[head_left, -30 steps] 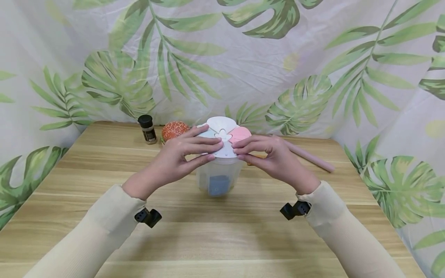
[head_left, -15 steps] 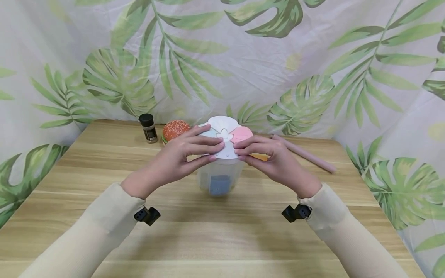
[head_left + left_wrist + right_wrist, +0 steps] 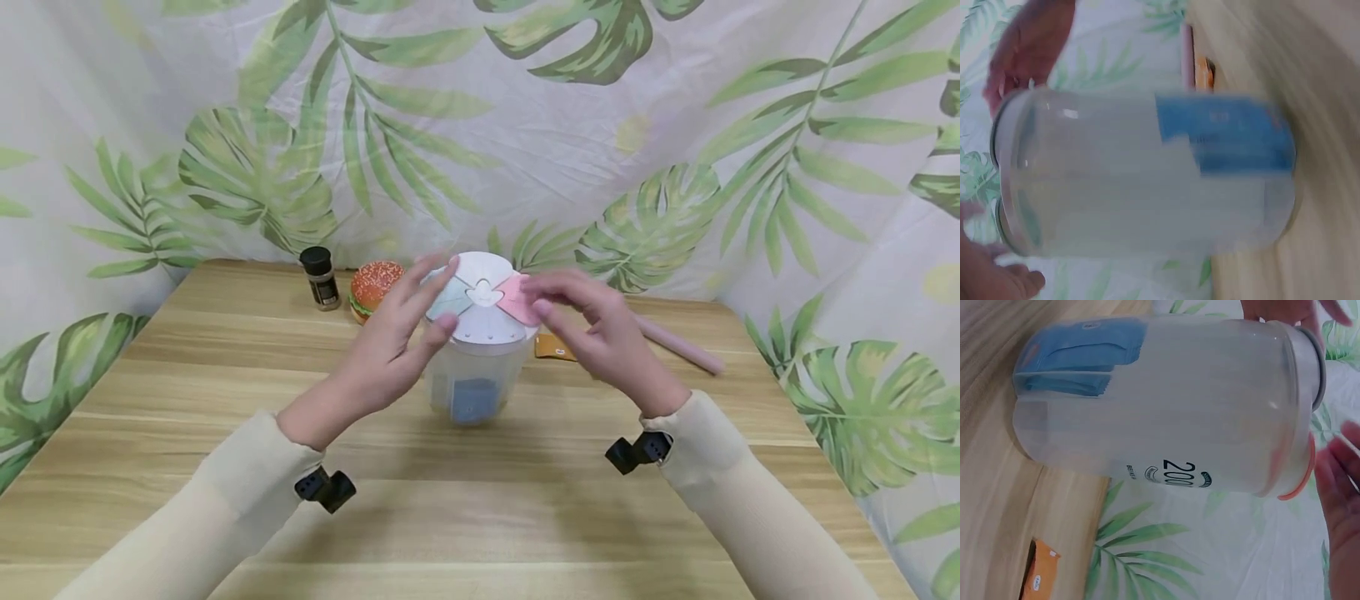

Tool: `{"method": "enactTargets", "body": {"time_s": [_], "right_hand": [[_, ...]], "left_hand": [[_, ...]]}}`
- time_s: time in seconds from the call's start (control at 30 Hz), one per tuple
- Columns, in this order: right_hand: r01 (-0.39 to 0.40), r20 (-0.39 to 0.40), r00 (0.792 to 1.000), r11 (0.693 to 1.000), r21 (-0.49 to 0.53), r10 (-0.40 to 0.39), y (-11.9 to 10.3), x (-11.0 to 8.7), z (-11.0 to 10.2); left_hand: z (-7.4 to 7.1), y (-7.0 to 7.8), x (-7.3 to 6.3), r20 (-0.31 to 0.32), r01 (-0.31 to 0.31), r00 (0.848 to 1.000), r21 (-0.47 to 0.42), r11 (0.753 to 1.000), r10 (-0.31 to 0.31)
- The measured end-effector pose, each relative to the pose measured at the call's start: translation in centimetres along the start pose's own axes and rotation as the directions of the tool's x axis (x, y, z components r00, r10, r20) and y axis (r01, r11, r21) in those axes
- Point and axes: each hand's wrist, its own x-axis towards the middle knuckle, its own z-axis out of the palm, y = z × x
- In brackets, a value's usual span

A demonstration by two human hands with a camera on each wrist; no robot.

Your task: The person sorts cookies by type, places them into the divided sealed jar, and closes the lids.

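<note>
A clear plastic storage jar (image 3: 478, 362) stands upright on the table, its round lid (image 3: 491, 327) split into white, pale green and pink flaps around a flower-shaped centre. Blue packets (image 3: 1085, 350) lie at the bottom of one inner compartment. My left hand (image 3: 384, 350) is at the lid's left side, fingers spread, thumb over the pale green flap (image 3: 447, 302). On the right, my right hand (image 3: 603, 329) has loosely bent fingers whose tips are right at the pink flap (image 3: 514, 300). In the right wrist view the pink flap's edge (image 3: 1304, 481) lies close to these fingertips.
Behind the jar to the left are a toy hamburger (image 3: 375, 287) and a black-capped seasoning bottle (image 3: 321, 279). An orange packet (image 3: 553, 347) lies just right of the jar, with a mauve stick (image 3: 686, 346) beyond it. A leaf-patterned cloth (image 3: 420, 125) hangs behind the table.
Both hands have come off the front white flap. The left has drawn back to the left with fingers spreading; the right has moved over to the pink flap. The jar stays put.
</note>
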Motion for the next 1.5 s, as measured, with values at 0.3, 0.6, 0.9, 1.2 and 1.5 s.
{"method": "enactTargets", "body": {"time_s": [0.3,0.6,0.9,1.2,1.5], "right_hand": [[-0.432,0.199,0.9,0.851,0.297,0.387,1.8,0.6,0.3],[-0.481,0.272,0.876,0.752,0.451,0.398,2.7,0.3,0.5],[-0.453,0.275,0.89,0.781,0.431,0.365,2.2,-0.4,0.3],[-0.432,0.302,0.893,0.826,0.363,0.334,1.1,-2.5,0.4],[-0.372,0.221,0.921,0.893,0.252,0.321,-0.9,-4.6,1.4]], "left_hand": [[0.7,1.8,-1.2,-0.057,0.225,0.957,-0.466,0.855,-0.283],[1.0,2.8,-1.3,-0.035,0.289,0.928,-0.556,0.779,-0.37],[0.9,1.7,-0.5,0.018,0.299,0.928,-0.628,0.718,-0.371],[0.5,-0.9,1.5,0.081,0.31,0.938,-0.626,0.716,-0.336],[-0.3,-2.2,3.5,0.189,0.364,0.93,-0.604,0.709,-0.316]]}}
